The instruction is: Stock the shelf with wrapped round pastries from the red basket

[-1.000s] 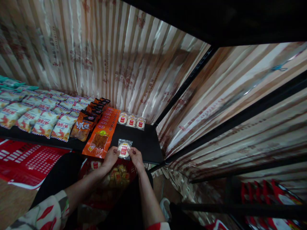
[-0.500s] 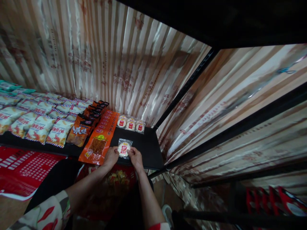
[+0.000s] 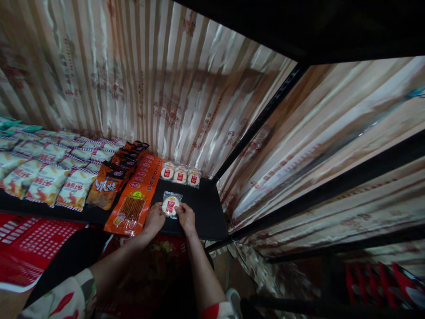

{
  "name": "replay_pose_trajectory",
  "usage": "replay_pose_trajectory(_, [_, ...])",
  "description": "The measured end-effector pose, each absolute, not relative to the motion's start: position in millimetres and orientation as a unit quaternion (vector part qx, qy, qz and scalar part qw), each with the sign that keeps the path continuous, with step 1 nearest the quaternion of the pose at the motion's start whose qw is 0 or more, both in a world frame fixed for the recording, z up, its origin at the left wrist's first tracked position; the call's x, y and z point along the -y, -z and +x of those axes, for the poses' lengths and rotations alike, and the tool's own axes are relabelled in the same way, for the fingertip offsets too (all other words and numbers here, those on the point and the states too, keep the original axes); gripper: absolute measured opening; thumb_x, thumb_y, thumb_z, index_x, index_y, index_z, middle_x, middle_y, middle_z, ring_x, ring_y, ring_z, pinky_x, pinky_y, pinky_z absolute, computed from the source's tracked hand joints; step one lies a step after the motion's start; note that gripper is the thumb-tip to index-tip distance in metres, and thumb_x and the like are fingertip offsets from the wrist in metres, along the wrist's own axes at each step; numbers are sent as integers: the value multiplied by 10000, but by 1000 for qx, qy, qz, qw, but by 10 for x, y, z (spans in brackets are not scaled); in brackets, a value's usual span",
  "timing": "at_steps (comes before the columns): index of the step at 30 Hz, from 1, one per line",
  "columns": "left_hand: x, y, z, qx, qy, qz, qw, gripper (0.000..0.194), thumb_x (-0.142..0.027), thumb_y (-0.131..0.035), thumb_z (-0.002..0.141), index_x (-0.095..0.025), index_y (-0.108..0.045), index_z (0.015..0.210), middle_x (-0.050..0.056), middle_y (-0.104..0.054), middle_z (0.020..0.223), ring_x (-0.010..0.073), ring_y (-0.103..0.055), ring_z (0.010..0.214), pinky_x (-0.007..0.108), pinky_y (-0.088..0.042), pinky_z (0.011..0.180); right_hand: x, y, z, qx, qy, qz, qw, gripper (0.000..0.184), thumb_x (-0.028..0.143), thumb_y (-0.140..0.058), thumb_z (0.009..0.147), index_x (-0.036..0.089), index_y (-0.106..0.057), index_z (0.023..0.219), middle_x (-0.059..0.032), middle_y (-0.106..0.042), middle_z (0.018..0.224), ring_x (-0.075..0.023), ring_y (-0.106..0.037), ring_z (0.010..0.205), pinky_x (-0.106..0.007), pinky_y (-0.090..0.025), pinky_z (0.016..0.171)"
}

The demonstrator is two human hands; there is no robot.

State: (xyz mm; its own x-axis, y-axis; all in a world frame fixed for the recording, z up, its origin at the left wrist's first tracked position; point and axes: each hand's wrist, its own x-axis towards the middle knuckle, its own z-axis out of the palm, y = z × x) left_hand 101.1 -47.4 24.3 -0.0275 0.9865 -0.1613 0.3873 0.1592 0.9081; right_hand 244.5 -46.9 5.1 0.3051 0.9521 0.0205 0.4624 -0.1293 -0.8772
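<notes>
A round white cracker in a clear packet with a red label (image 3: pixel 170 205) is held over the black shelf (image 3: pixel 202 212). My left hand (image 3: pixel 155 220) pinches its left edge, and my right hand (image 3: pixel 186 218) pinches the right edge. Whether the packet rests on the shelf I cannot tell. Behind it, three like packets (image 3: pixel 180 174) lie side by side at the back of the shelf. To the left of my hands lies a long orange snack bag (image 3: pixel 136 197) with brown sticks printed or showing in its window.
Left of the orange bag are dark orange snack bags (image 3: pixel 105 185) and several rows of white chip bags (image 3: pixel 77 188). A red basket (image 3: pixel 43 241) stands below on the left. Black frame bars (image 3: pixel 259 128) rise at the right, before a striped curtain (image 3: pixel 133 66).
The view has shifted slightly, so the bags appear further left and lower. Both hands keep hold of the packet, which has hardly moved against the shelf.
</notes>
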Motion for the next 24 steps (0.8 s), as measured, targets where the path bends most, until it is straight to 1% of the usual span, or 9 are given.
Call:
replay_pose_trajectory(3, [472,-258,1028,-630,-327,597,374,343,-72,-491,705,-106,-570,1037,128,-614,993,219,-538,996,289,-383,861,423,-37,2448,514,-294,-691,413,208,358,-568,683,226,-655,818,-12,-628,736,-155,-562,667,-262,-433,650])
replay_pose_trajectory(8, [469,-297,1062,-633,-337,614,330,332,-98,-496,711,-110,-598,1027,141,-609,1015,243,-520,1026,312,-360,908,345,-36,2451,512,-296,-699,402,196,365,-570,690,246,-653,821,-4,-639,746,-161,-574,697,-262,-434,658])
replay_pose_trajectory(12, [459,-319,1097,-641,-308,638,294,379,-96,-475,727,-94,-563,1096,154,-585,1084,240,-501,1065,312,-349,939,289,-80,2448,520,-277,-718,371,196,355,-562,707,234,-656,828,-13,-645,760,-158,-576,689,-258,-425,656])
replay_pose_trajectory(16, [442,-277,1143,-649,-275,661,257,441,-104,-461,746,-39,-494,1181,167,-516,1194,242,-445,1142,319,-320,995,240,-124,2436,523,-271,-729,349,220,349,-553,723,213,-664,855,-18,-648,748,-154,-578,672,-244,-418,626])
replay_pose_trajectory(19, [424,-206,1178,-656,-276,664,230,433,-99,-456,749,-36,-498,1175,164,-476,1235,245,-424,1163,333,-323,1006,200,-140,2418,526,-263,-735,338,228,340,-543,736,208,-665,876,-10,-656,755,-146,-585,685,-228,-419,624])
replay_pose_trajectory(24, [390,-128,1200,-646,-290,681,188,409,-87,-457,728,-57,-531,1129,168,-463,1236,256,-410,1174,375,-353,993,121,-153,2391,531,-254,-738,330,219,325,-540,746,216,-669,887,2,-661,739,-133,-592,670,-207,-418,606])
